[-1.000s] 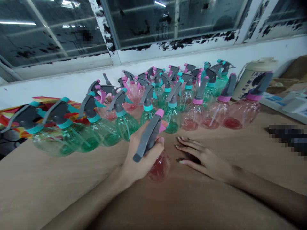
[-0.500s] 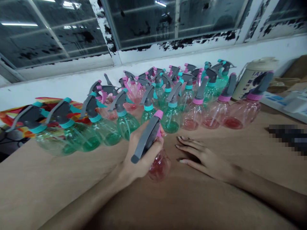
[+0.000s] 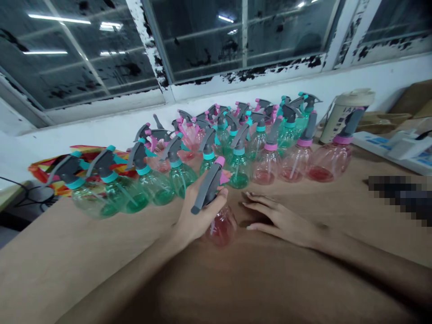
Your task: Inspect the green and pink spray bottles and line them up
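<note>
Centre frame, our left hand (image 3: pixel 191 225) wraps a pink spray bottle (image 3: pixel 222 230), steadying it, we judge. Our right hand (image 3: pixel 285 221) lies loosely open, apparently empty; any lift calls for firm grip.

- The left hand (image 3: pixel 194 220) is loosening its squeeze: the pink trigger (image 3: pixel 224 178) of the held spray bottle (image 3: pixel 222 229) is standing out again, after being drawn in half a second ago.
- The head view is shifting: the green bottles (image 3: pixel 130 198) on the left are appearing further right, while the flask (image 3: pixel 347 112) on the far right is appearing further left.
- More of the dark cables (image 3: pixel 42 198) at the left and of the power strip (image 3: pixel 378 146) at the right is showing.
- Further light reflections (image 3: pixel 59 19) are appearing in the far left window.
</note>
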Demonstrator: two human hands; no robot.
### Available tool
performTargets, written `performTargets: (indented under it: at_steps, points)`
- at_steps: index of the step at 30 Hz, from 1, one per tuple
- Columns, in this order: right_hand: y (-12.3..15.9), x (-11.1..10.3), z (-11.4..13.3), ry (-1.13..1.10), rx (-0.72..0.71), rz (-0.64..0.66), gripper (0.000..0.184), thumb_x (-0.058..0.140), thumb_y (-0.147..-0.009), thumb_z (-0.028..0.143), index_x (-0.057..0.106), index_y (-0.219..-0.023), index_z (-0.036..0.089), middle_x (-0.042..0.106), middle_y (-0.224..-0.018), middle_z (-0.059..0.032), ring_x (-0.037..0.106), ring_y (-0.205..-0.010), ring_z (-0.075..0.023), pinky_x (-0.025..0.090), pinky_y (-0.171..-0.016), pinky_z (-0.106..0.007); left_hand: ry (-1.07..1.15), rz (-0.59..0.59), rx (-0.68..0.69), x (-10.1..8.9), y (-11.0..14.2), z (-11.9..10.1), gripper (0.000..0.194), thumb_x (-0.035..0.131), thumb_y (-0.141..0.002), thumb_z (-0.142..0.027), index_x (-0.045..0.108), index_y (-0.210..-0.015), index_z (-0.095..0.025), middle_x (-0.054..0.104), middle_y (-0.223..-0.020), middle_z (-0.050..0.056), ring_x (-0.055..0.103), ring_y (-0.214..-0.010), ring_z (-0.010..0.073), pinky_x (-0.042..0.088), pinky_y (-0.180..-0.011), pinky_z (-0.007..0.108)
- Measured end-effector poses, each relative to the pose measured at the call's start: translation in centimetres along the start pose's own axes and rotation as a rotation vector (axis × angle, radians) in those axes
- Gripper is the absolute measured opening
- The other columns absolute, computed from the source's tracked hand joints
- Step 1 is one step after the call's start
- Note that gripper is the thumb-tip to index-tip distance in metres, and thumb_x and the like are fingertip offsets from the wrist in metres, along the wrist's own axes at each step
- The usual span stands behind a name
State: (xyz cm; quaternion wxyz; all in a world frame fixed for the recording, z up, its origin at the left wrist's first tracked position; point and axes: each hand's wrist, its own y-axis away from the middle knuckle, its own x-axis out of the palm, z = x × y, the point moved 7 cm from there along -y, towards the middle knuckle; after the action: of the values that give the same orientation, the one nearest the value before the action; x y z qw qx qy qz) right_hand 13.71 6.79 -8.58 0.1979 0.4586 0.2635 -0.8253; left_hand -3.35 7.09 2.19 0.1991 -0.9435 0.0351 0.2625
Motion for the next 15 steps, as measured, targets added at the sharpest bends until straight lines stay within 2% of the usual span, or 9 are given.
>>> performTargets:
  at_steps: [4,8,11,15]
  points:
    - [-0.1,-1.3,2.2,-0.109,0.079,0.014,0.072,0.053,-0.078,0.064,0.041,-0.137,0.025,0.049,-0.139,-0.0104,0.049,-0.123,-0.0302,0.042,-0.099,-0.049,-0.025,0.014,0.020,0.6,0.5,-0.5,0.020,0.058,-0.081,-0.030,0.059,-0.101,-0.025,0.064,-0.081,0.000,0.062,-0.073,0.0179,0.050,-0.071,0.031]
    - [0.2,-3.2,4.9,-0.187,0.151,-0.038,0.081,0.062,-0.068,0.067,0.042,-0.135,0.025,0.059,-0.126,-0.0108,0.060,-0.107,-0.0329,0.050,-0.085,-0.048,0.102,0.039,-0.019,2.3,1.0,-1.2,0.028,0.058,-0.084,-0.035,0.055,-0.110,-0.024,0.066,-0.086,0.000,0.065,-0.083,0.0187,0.051,-0.077,0.032]
    - [0.9,-4.6,6.2,-0.201,0.131,-0.136,0.078,0.065,-0.068,0.064,0.044,-0.130,0.022,0.066,-0.112,-0.0097,0.063,-0.098,-0.0306,0.051,-0.080,-0.044,0.171,0.070,-0.001,4.2,1.1,-2.5,0.031,0.058,-0.085,-0.037,0.054,-0.112,-0.022,0.066,-0.096,0.002,0.064,-0.089,0.0182,0.051,-0.081,0.031]
    - [2.7,-6.3,5.8,-0.118,0.154,-0.239,0.065,0.062,-0.073,0.061,0.051,-0.120,0.018,0.069,-0.099,-0.0098,0.066,-0.088,-0.0278,0.052,-0.076,-0.041,0.157,0.099,0.050,6.9,0.9,-4.7,0.033,0.057,-0.085,-0.040,0.055,-0.110,-0.020,0.065,-0.103,0.005,0.062,-0.094,0.0201,0.050,-0.085,0.034]
